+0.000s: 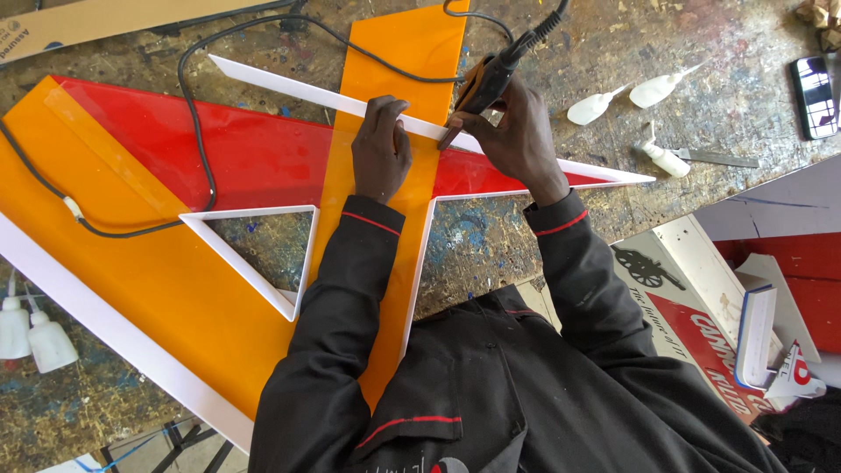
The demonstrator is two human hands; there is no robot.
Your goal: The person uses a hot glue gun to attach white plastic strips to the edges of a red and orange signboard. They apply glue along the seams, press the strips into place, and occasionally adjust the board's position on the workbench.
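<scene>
My left hand presses flat on a long white plastic strip that lies across an orange acrylic sheet. My right hand grips a corded hand tool with a black body and brown grip, its tip touching the strip right beside my left fingers. Under them lies a red acrylic panel joined to a large orange panel with white edging. The tool's black cable loops over the red panel.
The paint-stained workbench holds three small white squeeze bottles, a metal blade and a phone at right. Two more white bottles stand at left. Printed sign pieces and a cardboard box lie around.
</scene>
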